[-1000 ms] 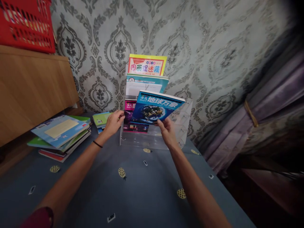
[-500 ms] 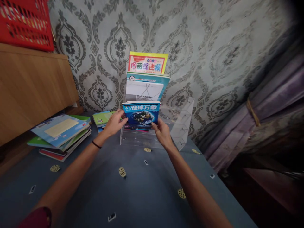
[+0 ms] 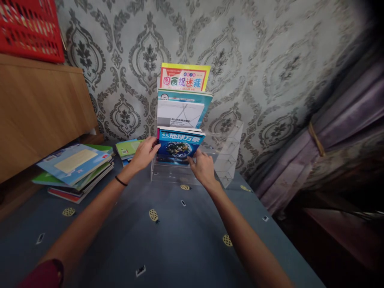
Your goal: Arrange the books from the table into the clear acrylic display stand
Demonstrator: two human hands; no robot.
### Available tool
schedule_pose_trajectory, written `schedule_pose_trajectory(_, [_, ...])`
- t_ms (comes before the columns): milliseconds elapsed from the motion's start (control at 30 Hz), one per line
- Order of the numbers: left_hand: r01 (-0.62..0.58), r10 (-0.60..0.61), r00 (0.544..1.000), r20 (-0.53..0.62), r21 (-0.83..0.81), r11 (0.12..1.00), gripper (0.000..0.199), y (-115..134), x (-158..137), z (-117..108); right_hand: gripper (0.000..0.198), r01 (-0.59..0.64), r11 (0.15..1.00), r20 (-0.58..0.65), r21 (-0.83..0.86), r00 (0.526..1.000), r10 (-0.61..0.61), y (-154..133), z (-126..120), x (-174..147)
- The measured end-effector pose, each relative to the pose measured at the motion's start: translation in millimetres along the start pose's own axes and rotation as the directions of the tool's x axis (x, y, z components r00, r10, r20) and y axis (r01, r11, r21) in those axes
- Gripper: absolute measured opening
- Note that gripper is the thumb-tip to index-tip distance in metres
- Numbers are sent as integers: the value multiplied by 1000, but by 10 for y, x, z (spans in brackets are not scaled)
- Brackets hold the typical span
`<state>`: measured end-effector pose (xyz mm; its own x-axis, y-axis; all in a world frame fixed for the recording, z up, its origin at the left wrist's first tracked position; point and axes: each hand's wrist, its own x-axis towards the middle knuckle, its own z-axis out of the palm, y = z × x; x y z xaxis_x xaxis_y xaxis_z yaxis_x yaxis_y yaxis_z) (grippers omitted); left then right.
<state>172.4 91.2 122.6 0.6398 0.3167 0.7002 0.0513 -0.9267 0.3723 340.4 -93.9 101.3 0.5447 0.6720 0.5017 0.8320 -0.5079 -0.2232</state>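
While both hands attend to it, the blue magazine with a globe on its cover (image 3: 177, 149) stands in the front tier of a clear acrylic rack (image 3: 229, 158). Its cover faces the wearer and leans back, title uppermost; the top edge runs left to right, dipping slightly rightward. Foreshortening prevents saying which axis is longer. The right hand (image 3: 203, 167) holds the lower right edge between thumb and fingers. The left hand (image 3: 145, 153) is half-curled, narrow, at the left edge; whether it grips cannot be told.

One second ago the magazine was raised and skewed to the right, leaving much of a magenta magazine (image 3: 158, 133) uncovered. It now sits lower and squarer, with only a thin strip of the magenta one visible at the left.

Behind it, rising in steps, stand a white booklet (image 3: 180, 111), a teal book (image 3: 206, 103) and a yellow-bordered picture book (image 3: 185, 80). The rack is on a bench (image 3: 183, 248) covered in blue-grey pineapple-print cloth. To the left lie a loose stack of books (image 3: 75, 168) and a smaller green-topped pile (image 3: 127, 149). A red slatted plastic basket (image 3: 30, 34) tops a wooden cabinet (image 3: 45, 100). Grey damask wallpaper (image 3: 150, 56) lines the wall; a tied mauve curtain (image 3: 292, 164) hangs right.
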Motion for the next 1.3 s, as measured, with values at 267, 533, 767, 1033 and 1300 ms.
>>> schedule_pose_trajectory(267, [-34, 32, 999, 19, 84, 996, 12, 11, -15, -4, 18, -29, 998, 112, -61, 993, 35, -137, -113, 29])
schedule_pose_trajectory(533, [12, -13, 1000, 5, 140, 990, 11, 44, -42, -2, 20, -26, 986, 146, -165, 988, 50, -273, -161, -7])
schedule_pose_trajectory(767, [17, -16, 1000, -5, 135, 991, 12, 33, -60, 15, 19, -23, 992, 150, -122, 988, 42, -217, -178, 8])
schedule_pose_trajectory(1033, [21, -20, 1000, -11, 83, 996, 11, 27, -65, 26, 22, 99, 955, -196, 278, 980, -44, -93, -143, 142])
schedule_pose_trajectory(1300, [8, -5, 999, -43, 72, 997, 13, 47, -88, 45, 24, 114, 884, -243, 453, 970, -1, -87, -115, 176])
